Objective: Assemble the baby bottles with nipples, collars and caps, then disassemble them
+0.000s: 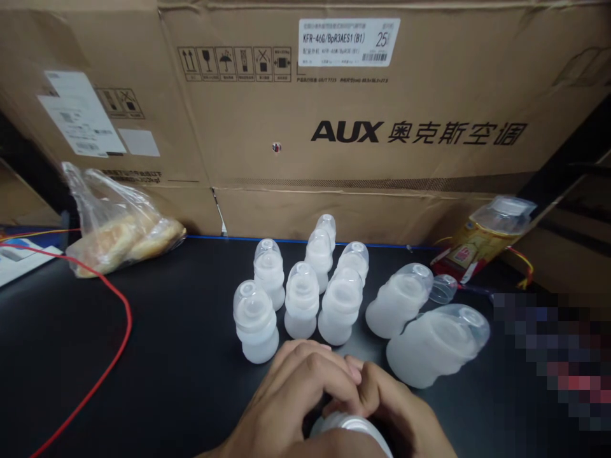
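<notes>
At a black tabletop (157,356) before a large AUX air-conditioner carton (267,114), a white plastic bottle (351,423), mostly hidden, is cupped low between two bare hands at the near edge of the view. It is enclosed by the curled fingers of the left hand (291,397); the fingers of the right hand (396,401) are bent in from the other side, though whether anything is gripped by them cannot be told. The bottle's ridged rim is seen just below the meeting fingertips, on the wearer's side, with the left hand's fingers arched nearest above it; its long axis is concealed. Beyond the knuckles, seven small dome-capped feeding bottles (301,302) are stood upright in a cluster, while two more capped bottles (439,346), seemingly slanted rightward, are placed beside the right hand.
</notes>
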The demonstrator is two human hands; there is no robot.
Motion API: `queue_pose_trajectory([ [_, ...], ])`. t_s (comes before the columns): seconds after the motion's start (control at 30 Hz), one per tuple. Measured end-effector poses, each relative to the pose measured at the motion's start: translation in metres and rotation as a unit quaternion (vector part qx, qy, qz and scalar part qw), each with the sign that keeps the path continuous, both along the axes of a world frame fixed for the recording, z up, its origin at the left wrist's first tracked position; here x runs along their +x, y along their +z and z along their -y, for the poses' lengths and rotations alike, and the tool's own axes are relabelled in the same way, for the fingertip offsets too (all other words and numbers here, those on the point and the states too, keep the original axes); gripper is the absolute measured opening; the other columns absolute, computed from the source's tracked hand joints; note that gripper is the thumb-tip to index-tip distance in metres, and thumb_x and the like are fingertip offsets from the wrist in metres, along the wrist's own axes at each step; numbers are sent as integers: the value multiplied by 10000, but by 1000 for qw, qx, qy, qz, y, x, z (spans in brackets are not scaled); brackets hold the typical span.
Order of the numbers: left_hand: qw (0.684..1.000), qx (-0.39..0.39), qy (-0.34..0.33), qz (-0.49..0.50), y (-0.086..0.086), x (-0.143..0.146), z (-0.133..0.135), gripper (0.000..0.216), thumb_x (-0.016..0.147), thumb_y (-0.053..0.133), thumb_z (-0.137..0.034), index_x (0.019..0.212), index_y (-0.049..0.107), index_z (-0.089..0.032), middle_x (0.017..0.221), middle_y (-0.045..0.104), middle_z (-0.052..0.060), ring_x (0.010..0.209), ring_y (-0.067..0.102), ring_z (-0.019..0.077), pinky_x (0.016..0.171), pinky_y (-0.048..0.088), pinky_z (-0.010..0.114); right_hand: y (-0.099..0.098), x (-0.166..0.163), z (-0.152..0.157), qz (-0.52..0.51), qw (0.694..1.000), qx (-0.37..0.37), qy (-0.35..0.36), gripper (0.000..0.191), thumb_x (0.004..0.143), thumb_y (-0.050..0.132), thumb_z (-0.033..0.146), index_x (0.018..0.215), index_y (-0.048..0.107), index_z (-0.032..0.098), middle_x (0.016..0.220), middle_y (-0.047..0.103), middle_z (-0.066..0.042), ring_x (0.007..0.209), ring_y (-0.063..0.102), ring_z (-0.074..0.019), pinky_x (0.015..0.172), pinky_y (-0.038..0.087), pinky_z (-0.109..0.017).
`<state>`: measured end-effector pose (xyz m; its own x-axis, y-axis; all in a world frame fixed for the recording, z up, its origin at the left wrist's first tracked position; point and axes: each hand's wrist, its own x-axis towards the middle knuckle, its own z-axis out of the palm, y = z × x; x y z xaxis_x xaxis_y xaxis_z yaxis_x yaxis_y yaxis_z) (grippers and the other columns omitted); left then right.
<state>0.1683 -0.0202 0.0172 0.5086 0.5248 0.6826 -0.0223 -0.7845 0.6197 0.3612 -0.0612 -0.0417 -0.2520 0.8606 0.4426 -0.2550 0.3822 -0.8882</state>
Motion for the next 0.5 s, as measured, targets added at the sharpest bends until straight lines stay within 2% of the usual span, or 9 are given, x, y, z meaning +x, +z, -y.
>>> queue_pose_trajectory([
  [0.1, 997, -43, -35, -48, 14, -6, 1, 276, 983, 797, -504, 1149, 754, -288, 1030, 847, 17, 1052, 791, 191, 992, 623, 254, -6, -1, -3, 11, 999, 32, -16, 513, 940, 778, 543, 791, 382, 254, 772, 454, 50, 640, 377, -119, 561, 297, -245],
  [0.2, 993, -86, -43, -70, 19, -7, 4, 249, 1027, 733, -512, 1130, 791, -293, 1078, 840, 22, 1061, 788, 174, 962, 620, 220, -5, -3, -6, 15, 998, 54, -28, 493, 954, 766, 500, 800, 365, 258, 764, 432, 55, 639, 375, -118, 543, 299, -229],
  [0.3, 995, -80, -36, -37, 10, -3, 6, 334, 1103, 582, -534, 1029, 813, -305, 1073, 816, 20, 1008, 790, 156, 973, 633, 237, 6, -5, -5, 36, 998, 46, -18, 513, 950, 785, 550, 804, 394, 252, 762, 438, 52, 637, 387, -113, 544, 308, -232],
  [0.33, 996, -79, -46, -6, 5, -1, 6, 319, 1099, 592, -533, 1028, 796, -298, 1042, 823, 19, 969, 805, 148, 935, 648, 220, 10, -5, -4, 48, 998, 39, -14, 530, 951, 783, 579, 797, 398, 249, 758, 439, 49, 641, 398, -117, 555, 317, -241],
  [0.37, 994, -84, -73, -16, -1, 0, 6, 254, 1101, 612, -483, 1095, 773, -287, 1061, 838, 27, 989, 822, 154, 945, 660, 218, 14, -6, -3, 57, 998, 35, -9, 554, 953, 770, 619, 786, 395, 247, 753, 441, 46, 646, 413, -123, 568, 331, -251],
  [0.43, 992, -88, -87, -29, -9, 2, 5, 150, 1080, 678, -400, 1162, 735, -288, 1096, 854, 20, 1048, 840, 157, 984, 664, 210, 21, -6, -1, 51, 998, 40, -1, 599, 964, 727, 678, 752, 374, 243, 744, 450, 36, 651, 446, -134, 580, 350, -263],
  [0.5, 994, -76, -74, -14, -14, 4, 4, 119, 1072, 698, -368, 1176, 717, -312, 1081, 857, -10, 1059, 844, 143, 958, 670, 189, 24, -6, 0, 41, 998, 50, 8, 613, 959, 726, 687, 728, 378, 239, 736, 460, 32, 634, 462, -131, 560, 345, -260],
])
